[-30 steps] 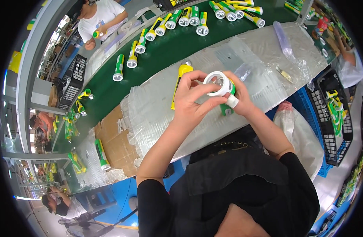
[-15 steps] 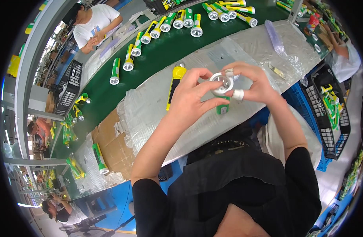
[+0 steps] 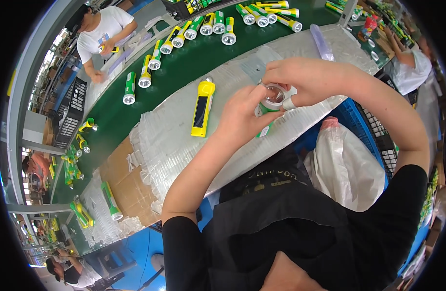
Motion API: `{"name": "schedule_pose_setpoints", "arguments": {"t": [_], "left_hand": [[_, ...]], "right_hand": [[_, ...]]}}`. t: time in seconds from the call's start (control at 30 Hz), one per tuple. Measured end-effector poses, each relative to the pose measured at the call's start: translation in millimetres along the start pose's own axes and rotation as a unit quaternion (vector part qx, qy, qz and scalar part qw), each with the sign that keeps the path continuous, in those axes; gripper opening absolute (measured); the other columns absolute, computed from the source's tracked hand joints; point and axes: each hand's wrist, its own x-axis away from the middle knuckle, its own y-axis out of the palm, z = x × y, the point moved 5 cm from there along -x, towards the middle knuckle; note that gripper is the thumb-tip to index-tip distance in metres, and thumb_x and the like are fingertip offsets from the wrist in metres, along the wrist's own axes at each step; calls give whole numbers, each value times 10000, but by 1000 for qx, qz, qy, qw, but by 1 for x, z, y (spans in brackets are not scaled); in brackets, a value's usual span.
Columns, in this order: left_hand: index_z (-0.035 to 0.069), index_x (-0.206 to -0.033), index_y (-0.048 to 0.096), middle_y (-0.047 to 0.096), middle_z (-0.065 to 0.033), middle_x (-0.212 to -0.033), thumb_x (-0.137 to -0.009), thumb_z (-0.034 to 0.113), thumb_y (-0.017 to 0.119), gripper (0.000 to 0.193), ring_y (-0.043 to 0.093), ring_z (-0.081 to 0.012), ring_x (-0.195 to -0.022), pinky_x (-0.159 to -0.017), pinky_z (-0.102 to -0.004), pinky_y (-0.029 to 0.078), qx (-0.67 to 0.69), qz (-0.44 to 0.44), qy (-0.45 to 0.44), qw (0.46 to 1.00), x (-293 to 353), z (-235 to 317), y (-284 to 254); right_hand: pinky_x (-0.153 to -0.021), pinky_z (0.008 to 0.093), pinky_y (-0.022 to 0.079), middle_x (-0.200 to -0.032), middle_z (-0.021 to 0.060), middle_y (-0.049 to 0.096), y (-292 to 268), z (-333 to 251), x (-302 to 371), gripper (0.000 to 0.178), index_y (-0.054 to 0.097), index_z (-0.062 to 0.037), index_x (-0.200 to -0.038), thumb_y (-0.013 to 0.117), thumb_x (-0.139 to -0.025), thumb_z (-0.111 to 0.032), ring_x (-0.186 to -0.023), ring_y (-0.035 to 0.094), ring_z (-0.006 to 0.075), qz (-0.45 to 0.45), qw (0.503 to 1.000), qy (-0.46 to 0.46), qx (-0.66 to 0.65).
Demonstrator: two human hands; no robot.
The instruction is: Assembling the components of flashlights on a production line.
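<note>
Across the upper half of the frame runs a green conveyor belt (image 3: 184,63) carrying a row of green and yellow torches (image 3: 218,24). Below it lies a bench covered in clear plastic sheeting (image 3: 169,140), with a yellow torch (image 3: 202,109) lying flat on it.

Near the upper middle, both hands meet over the sheeting. The left hand (image 3: 242,119) has its fingers curled closed around a green torch (image 3: 265,109), while the right hand (image 3: 305,80) pinches the round lens head (image 3: 274,94) at its top.

The ring looks small and smooth, so it could slip from the fingertips and roll onto the belt, or seat crooked if pressed unevenly.

At right, a blue crate (image 3: 363,131) holds a white plastic bag (image 3: 344,167); its contents are hidden. At far left, black baskets (image 3: 70,121) stand beside the belt; what they hold cannot be told.
</note>
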Motion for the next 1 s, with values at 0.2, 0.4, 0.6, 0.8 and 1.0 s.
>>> {"name": "schedule_pose_setpoints", "arguments": {"t": [0.2,0.4,0.6,0.8,1.0], "left_hand": [[105,-959,618,632,-78,-867,-675,164,835,362,615,-287,-805,-680,-386,483,2,-5,-19,1000,-1,-5,-2],[108,-962,624,614,-71,-821,-665,173,842,374,599,-274,-765,-657,-389,475,18,16,-31,999,-4,-10,-1],[105,-943,617,623,-72,-822,-671,172,835,354,608,-272,-780,-663,-387,483,27,20,-41,999,-2,-20,-4],[66,-989,602,625,-72,-886,-706,154,829,374,590,-194,-719,-652,-299,480,20,68,5,997,9,-29,-15],[79,-905,463,625,-90,-967,-779,87,771,333,589,-114,-899,-738,-263,483,221,102,-178,953,33,-40,-30]], "right_hand": [[-682,375,476,-984,183,609,-3,-1,-9,363,572,46,-931,736,-722,-202,-852,612,309,-75,965,251,14],[-654,426,496,-831,186,635,-1,6,4,548,603,38,-922,724,-735,-463,-735,637,303,193,971,134,33],[-735,410,503,-1063,170,617,5,7,-16,689,555,12,-1168,763,-739,-485,-895,639,294,-26,935,332,123],[-1010,380,431,-1242,131,596,129,35,3,770,484,-30,-1338,814,-745,-393,-1167,565,231,280,888,166,-325],[-743,285,489,-932,33,617,198,-11,-40,370,559,-33,-1039,744,-734,-131,-825,579,111,339,765,212,-505]]}}
